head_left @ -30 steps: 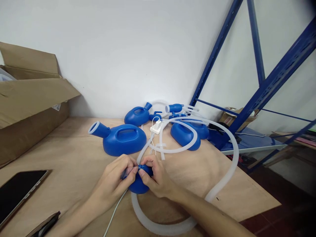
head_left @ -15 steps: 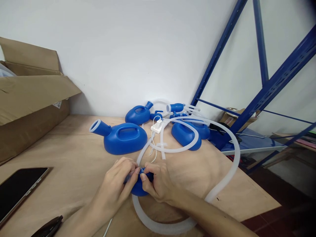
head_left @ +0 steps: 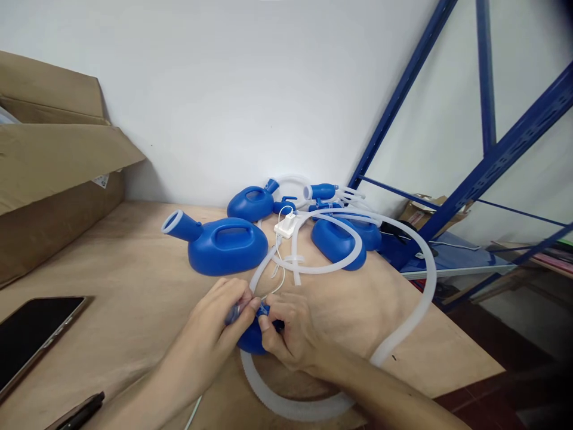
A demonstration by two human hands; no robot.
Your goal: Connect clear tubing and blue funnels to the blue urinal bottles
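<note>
My left hand (head_left: 215,331) and my right hand (head_left: 290,328) meet over a small blue plastic fitting (head_left: 251,339) on the wooden table (head_left: 134,280). Both hands pinch it with their fingertips at the top. A white corrugated hose (head_left: 403,334) runs out from under the fitting, loops round my right wrist and arcs back toward the far side. Most of the fitting is hidden by my fingers.
A large blue jug with spout and handle (head_left: 219,242) lies just beyond my hands. More blue jugs (head_left: 340,242) and thin white tubes (head_left: 313,266) crowd behind. A tablet (head_left: 31,337) and dark pen (head_left: 78,412) lie left, a cardboard box (head_left: 49,197) far left, blue racking (head_left: 470,173) right.
My hands have shifted slightly to the right and the fingertips have regripped the fitting's top. The view has tipped down a little.
</note>
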